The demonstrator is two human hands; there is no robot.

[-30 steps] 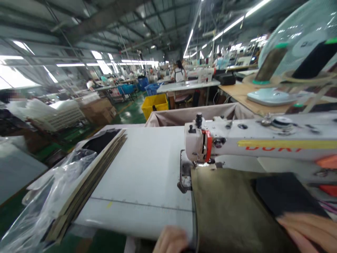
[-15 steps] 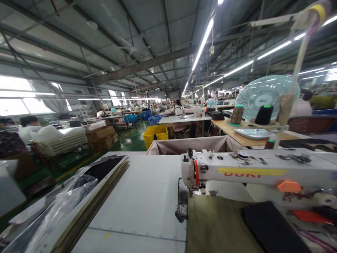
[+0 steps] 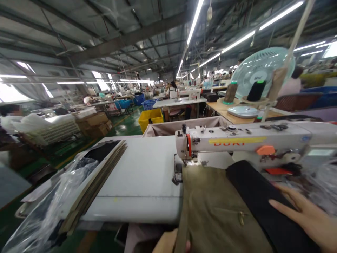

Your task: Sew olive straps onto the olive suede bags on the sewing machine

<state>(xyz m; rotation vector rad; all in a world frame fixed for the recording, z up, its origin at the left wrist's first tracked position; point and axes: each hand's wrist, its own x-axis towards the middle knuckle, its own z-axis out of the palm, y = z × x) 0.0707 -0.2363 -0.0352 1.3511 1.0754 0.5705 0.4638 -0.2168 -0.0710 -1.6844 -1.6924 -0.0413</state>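
An olive fabric piece (image 3: 210,200) with a small brass-coloured fitting lies under the needle end of the white sewing machine (image 3: 237,140) and hangs over the table's front. My left hand (image 3: 167,242), cut off by the lower edge, grips its left edge, with a fingertip showing past the fold. A long black fabric piece (image 3: 260,200) lies along the olive one's right side. My right hand (image 3: 308,212) rests on the black piece's right part, fingers stretched out and thumb apart from them.
Stacked olive strips (image 3: 102,182) and clear plastic (image 3: 71,179) lie on the left of the white table (image 3: 142,165). Behind the machine are a fabric-lined bin (image 3: 163,128), a yellow crate (image 3: 151,117), thread cones and a fan (image 3: 265,73). Other people sit farther off.
Both hands have come into view, on the olive and black pieces. The view has tilted down, showing more of the fabric and the table's front edge.
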